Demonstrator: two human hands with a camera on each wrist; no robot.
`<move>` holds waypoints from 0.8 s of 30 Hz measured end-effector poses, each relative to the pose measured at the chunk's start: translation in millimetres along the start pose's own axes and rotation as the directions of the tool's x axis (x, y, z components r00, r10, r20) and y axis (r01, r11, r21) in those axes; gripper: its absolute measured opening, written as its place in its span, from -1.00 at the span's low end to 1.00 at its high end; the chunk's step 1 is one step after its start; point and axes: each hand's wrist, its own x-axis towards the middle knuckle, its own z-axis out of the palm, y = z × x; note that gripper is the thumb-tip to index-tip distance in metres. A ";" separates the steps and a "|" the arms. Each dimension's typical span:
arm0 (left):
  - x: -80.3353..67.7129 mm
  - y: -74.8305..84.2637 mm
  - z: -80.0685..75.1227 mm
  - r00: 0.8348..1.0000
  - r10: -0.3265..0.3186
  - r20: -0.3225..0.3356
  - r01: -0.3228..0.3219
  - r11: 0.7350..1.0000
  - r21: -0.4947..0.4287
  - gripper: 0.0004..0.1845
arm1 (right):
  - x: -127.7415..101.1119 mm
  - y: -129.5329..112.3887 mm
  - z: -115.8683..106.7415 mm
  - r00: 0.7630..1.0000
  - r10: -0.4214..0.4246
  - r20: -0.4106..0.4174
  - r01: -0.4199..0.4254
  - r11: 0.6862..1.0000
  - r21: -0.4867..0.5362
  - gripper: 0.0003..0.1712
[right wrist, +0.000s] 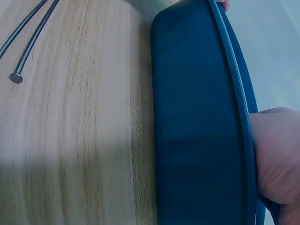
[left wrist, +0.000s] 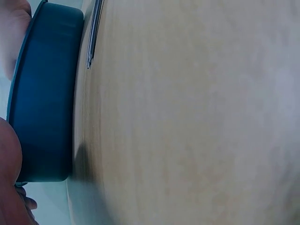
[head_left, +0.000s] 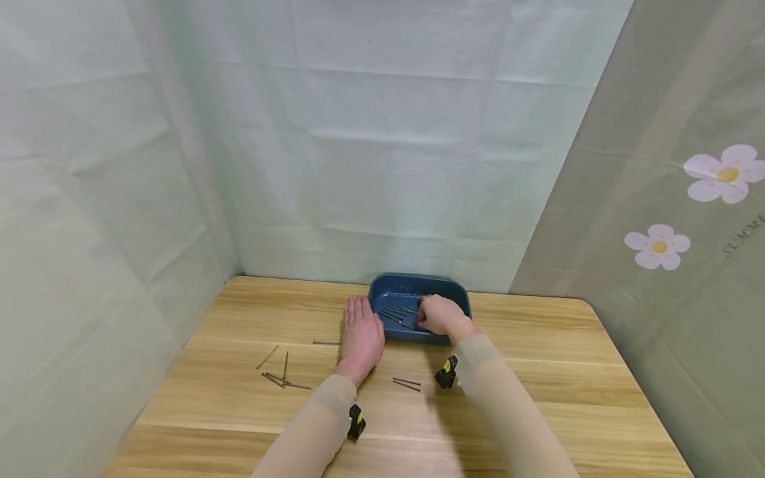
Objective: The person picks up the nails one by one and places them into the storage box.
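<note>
Nails [head_left: 391, 315] lie in the blue tray [head_left: 412, 337], just left of the right hand [head_left: 440, 315], whose hold I cannot tell. Straight-fingered, the left hand [head_left: 362, 336] rests against the tray's side; loose nails [head_left: 276, 380] lie left of it on the table [head_left: 538, 385]. Lettering [head_left: 744, 235] far right reads "SUMME", cut off.

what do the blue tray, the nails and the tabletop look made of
The blue tray looks like molded plastic, smooth and satin, judging by its even color and rounded corners. The nails look like metal, probably steel, from their dull gray sheen. The tabletop shows pale wood grain and looks smooth; laminate or real wood, can't tell.
</note>
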 end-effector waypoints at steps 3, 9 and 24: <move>-0.3 -0.1 0.1 1.000 0.000 0.003 0.000 1.000 0.000 -0.38 | -0.7 0.3 -0.6 1.000 0.002 -0.003 -0.002 1.000 0.001 -0.88; -1.0 0.9 -0.8 1.000 0.005 0.000 -0.005 1.000 -0.004 -0.38 | -1.8 1.3 -1.3 1.000 0.004 -0.002 -0.004 1.000 0.012 -0.89; -0.8 0.6 -0.4 1.000 0.005 -0.017 -0.005 1.000 0.009 -0.38 | -2.2 6.5 1.6 1.000 -0.003 -0.029 0.004 0.999 0.043 -0.90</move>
